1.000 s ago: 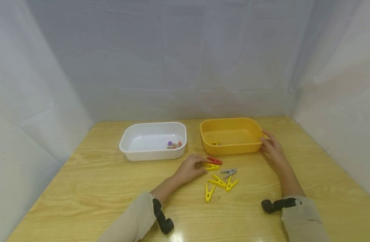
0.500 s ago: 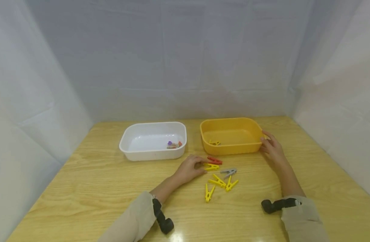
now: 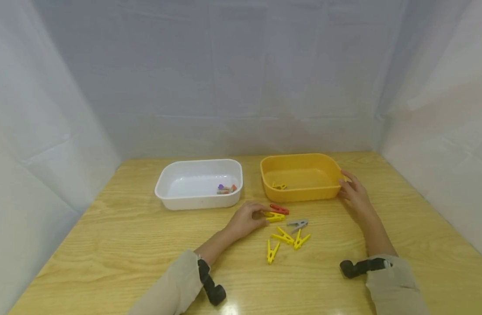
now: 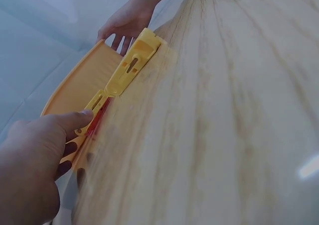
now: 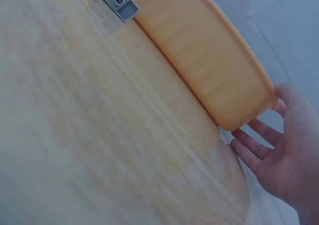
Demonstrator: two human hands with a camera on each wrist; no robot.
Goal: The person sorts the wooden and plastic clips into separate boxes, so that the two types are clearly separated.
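While our left hand (image 3: 246,219) pinches the light, stiff yellow clothespin (image 3: 275,216) at its 9 o'clock end, our right hand (image 3: 354,191) rests open-fingered against the yellow bin (image 3: 302,192).

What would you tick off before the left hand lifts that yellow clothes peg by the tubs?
1. Left hand has its fingers on the yellow peg: ok; the thumb presses it in the left wrist view.
2. Red peg apart from the yellow one: not ok, they lie side by side, touching or nearly so.
3. Right hand steadies the yellow tub: ok, straight fingers at its right end.
4. Room in the yellow tub: ok, one yellow peg inside.
5. Firm pinch: cannot tell.
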